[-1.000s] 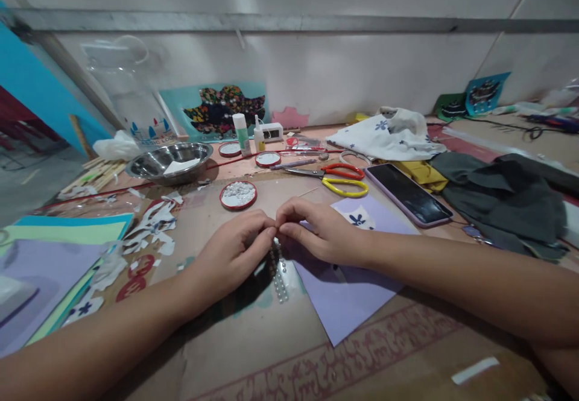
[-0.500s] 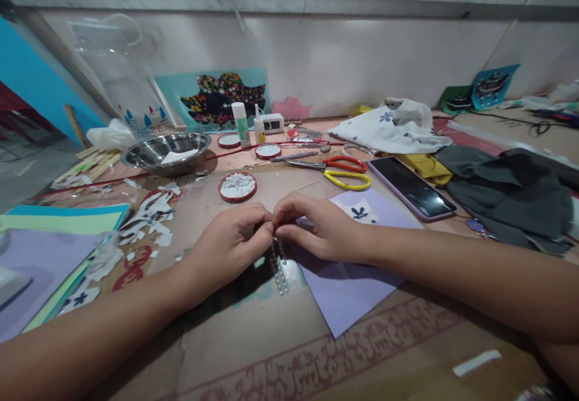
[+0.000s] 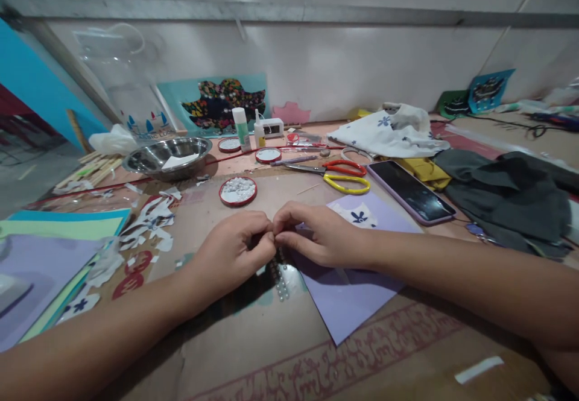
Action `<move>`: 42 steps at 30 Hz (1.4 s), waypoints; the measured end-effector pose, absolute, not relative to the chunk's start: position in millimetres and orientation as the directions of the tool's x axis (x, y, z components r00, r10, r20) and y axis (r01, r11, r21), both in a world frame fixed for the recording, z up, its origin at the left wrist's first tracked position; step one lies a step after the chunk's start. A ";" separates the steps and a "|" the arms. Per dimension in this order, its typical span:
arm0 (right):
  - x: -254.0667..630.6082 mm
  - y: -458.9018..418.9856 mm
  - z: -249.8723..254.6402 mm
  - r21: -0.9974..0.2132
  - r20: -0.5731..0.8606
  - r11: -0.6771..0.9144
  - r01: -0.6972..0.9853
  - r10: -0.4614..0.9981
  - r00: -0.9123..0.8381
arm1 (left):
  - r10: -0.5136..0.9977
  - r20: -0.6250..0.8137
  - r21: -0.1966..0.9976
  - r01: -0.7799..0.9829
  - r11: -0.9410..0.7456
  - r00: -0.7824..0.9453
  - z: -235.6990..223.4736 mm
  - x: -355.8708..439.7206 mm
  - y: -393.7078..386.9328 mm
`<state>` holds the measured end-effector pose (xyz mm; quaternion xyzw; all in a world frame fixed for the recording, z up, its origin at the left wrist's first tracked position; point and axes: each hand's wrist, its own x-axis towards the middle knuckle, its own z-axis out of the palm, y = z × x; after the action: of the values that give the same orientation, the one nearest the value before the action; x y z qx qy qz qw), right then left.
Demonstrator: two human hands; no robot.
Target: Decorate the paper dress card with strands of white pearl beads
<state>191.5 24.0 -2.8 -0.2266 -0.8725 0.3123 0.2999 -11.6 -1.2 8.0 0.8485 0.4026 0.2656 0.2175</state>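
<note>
My left hand (image 3: 237,245) and my right hand (image 3: 312,232) meet fingertip to fingertip at the middle of the table. Between them they pinch the upper end of a strip of pearl beads (image 3: 281,285), whose lower part hangs below the fingers. The pinched end itself is hidden by the fingertips. Under my right hand and forearm lies a purple sheet of paper (image 3: 337,310). A scrap of white cloth with a dark blue flower (image 3: 359,215) rests on that sheet. Just beyond my hands is a red-rimmed lid of small white pieces (image 3: 237,190).
Scissors (image 3: 346,183) with red and yellow handles and a phone (image 3: 411,190) lie beyond my right hand. A steel bowl (image 3: 167,175), a glue stick (image 3: 241,128) and a small glue bottle (image 3: 259,131) stand farther back. Cloth scraps (image 3: 151,220) and coloured paper (image 3: 45,256) are on the left.
The whole view has shifted slightly, so things sit a little lower in the picture. My hands keep the same pinch on the bead strip.
</note>
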 end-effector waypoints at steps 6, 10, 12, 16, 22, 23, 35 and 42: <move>190.2 24.8 -3.9 -0.701 0.374 0.674 0.233 0.626 -0.684 | 0.819 0.259 0.614 0.567 -0.549 0.512 7.2 -10.7 0.3; 189.0 26.6 -3.5 -0.751 0.377 0.625 0.215 0.672 -0.638 | 0.834 0.239 0.653 0.554 -0.517 0.497 7.5 -10.1 -0.7; 188.8 27.1 -3.3 -0.769 0.365 0.604 0.208 0.683 -0.633 | 0.838 0.235 0.666 0.546 -0.508 0.493 7.1 -10.5 -1.0; 189.5 27.4 -3.0 -0.795 0.360 0.581 0.173 0.682 -0.637 | 0.834 0.231 0.680 0.531 -0.506 0.500 7.2 -11.8 -0.7; 191.5 28.4 -2.0 -0.789 0.362 0.587 0.183 0.684 -0.634 | 0.827 0.235 0.672 0.529 -0.518 0.511 8.8 -12.0 -1.2; 191.8 28.5 -1.8 -0.790 0.357 0.585 0.185 0.684 -0.636 | 0.828 0.236 0.684 0.518 -0.513 0.508 9.2 -11.8 -1.4; 191.3 31.1 -3.8 -0.753 0.404 0.633 0.181 0.661 -0.632 | 0.825 0.212 0.683 0.524 -0.508 0.523 7.1 -14.6 2.4; 191.9 28.8 -1.7 -0.764 0.382 0.623 0.170 0.648 -0.659 | 0.832 0.201 0.660 0.556 -0.505 0.517 5.1 -15.0 3.4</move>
<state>191.9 28.8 -1.7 -0.2441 -0.8370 0.3590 0.3331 -15.0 3.4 5.1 0.8286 0.4187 0.2568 0.2685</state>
